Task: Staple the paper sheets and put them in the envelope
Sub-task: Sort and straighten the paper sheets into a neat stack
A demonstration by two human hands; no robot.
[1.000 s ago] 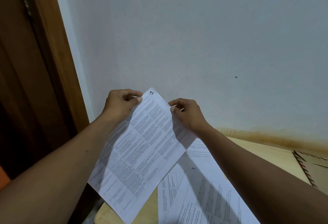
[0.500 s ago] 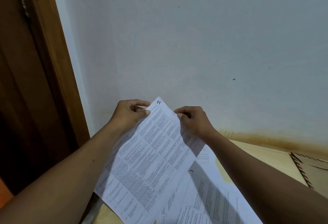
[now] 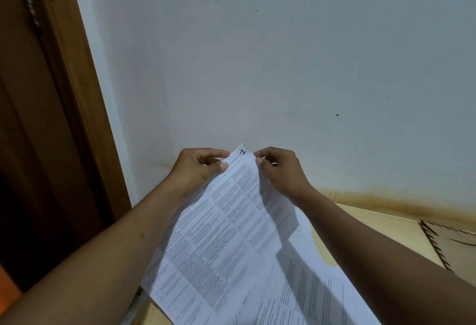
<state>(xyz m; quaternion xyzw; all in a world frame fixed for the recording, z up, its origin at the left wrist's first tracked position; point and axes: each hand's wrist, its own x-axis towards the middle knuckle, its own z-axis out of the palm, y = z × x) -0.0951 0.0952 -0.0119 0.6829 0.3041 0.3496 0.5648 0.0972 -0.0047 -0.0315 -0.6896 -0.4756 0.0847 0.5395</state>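
Head view: left hand [image 3: 198, 167] and right hand [image 3: 279, 170] pinching top corner of sheet [image 3: 219, 234]. Risk: creasing, misaligned with sheets on surface [image 3: 373, 224] before stapling.

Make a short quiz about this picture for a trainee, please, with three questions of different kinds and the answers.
1. True or false: both hands pinch the top of the held sheet.
2. Which number is handwritten at its top corner?
3. Where does the envelope lie? A) under the left hand B) on the table, far right C) in the right hand

Key: 1 true; 2 the number 1; 3 B.
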